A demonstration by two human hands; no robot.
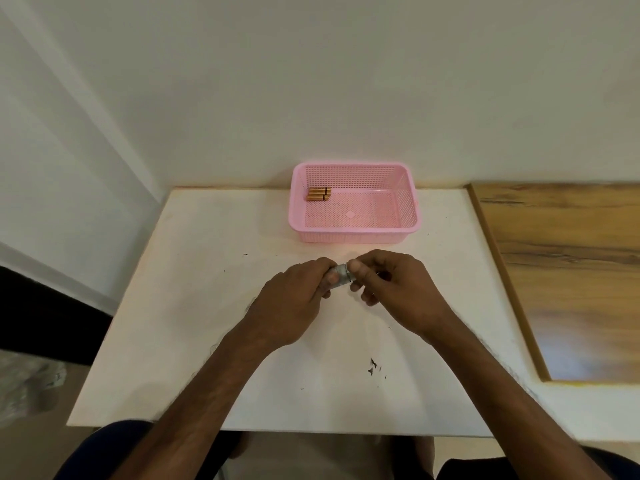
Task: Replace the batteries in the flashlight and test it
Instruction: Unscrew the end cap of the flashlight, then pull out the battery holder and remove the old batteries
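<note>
A small silver flashlight is held above the middle of the white table, mostly hidden by my fingers. My left hand wraps around its left part. My right hand pinches its right end with thumb and fingertips. A few gold batteries lie side by side in the back left corner of a pink mesh basket at the far edge of the table.
A wooden board lies to the right of the white table. A white wall rises right behind the basket. Small dark specks mark the tabletop near my right forearm. My knees show below the near edge.
</note>
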